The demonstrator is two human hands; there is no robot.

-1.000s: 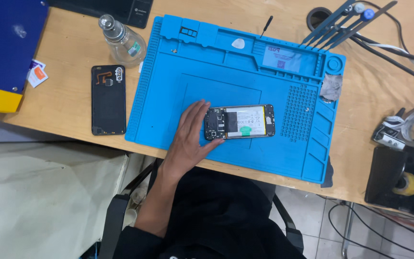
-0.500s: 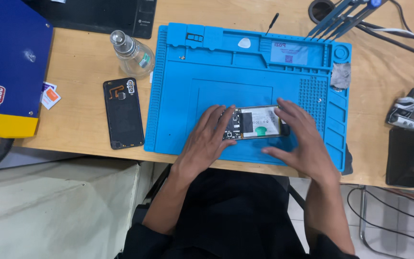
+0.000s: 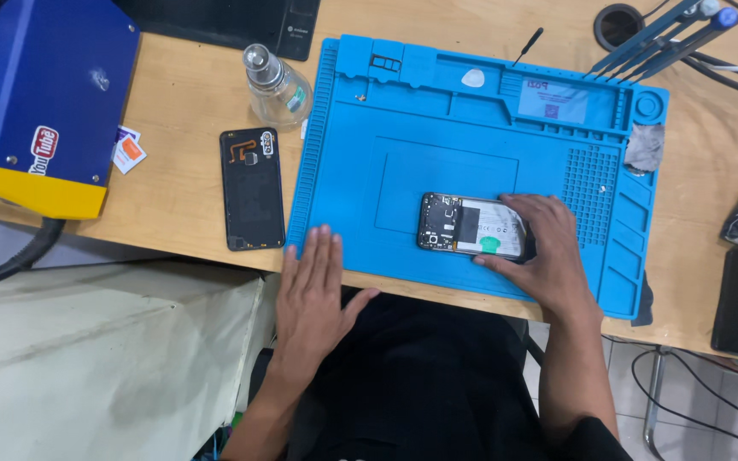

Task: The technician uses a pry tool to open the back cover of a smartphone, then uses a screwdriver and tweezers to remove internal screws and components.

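Blue rubber covers most of the desk: a work mat (image 3: 403, 171) with ridged edges and small trays along its far side. On it lies an opened phone (image 3: 471, 225), back off, its circuit board and pale battery facing up. The right hand (image 3: 540, 256) holds this phone at the end nearest that hand, fingers curled over the far edge and thumb along the near edge, so the grip is narrow and closed on the phone's body. The phone lies flat on the mat and extends to the left from the right hand.

The left hand (image 3: 313, 286) lies flat and wide, palm down, fingers together and pointing away from the person, thumb spread out to the side. It holds nothing. Its fingertips rest at the near left corner of the mat, well apart from the phone, which is off to its right.

Just beyond and left of the left hand's fingertips a black phone back cover (image 3: 252, 188) lies on the wooden desk (image 3: 181, 111), beside the mat's edge. Farther beyond it stands a small clear bottle (image 3: 275, 85) with a metal top. Far to the left of that hand sits a blue and yellow box (image 3: 40, 111). Beyond the right hand, at the mat's far edge, are a white pick (image 3: 472, 78), a grey cloth scrap (image 3: 645, 147) and several blue tools (image 3: 668, 30).
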